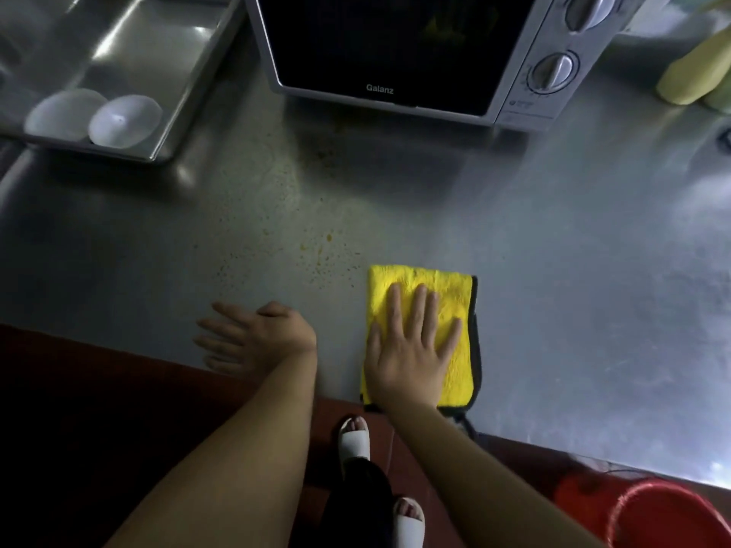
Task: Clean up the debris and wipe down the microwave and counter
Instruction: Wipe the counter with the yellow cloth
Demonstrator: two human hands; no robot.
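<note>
Below, crumbs (316, 267) speckle the steel counter (553, 239) fronting the microwave (395, 49).

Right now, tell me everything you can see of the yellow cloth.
The yellow cloth is plush, like microfibre, folded into a rectangle with a dark layer showing along its right and near edges. It lies flat on the steel counter at the near edge, right of the orange specks. The right hand presses on it, fingers straight and spread.

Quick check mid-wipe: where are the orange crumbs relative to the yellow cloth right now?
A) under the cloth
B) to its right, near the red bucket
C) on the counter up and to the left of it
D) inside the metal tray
C: the orange crumbs dot the counter up-left of the yellow cloth, which the right hand presses flat.
</note>
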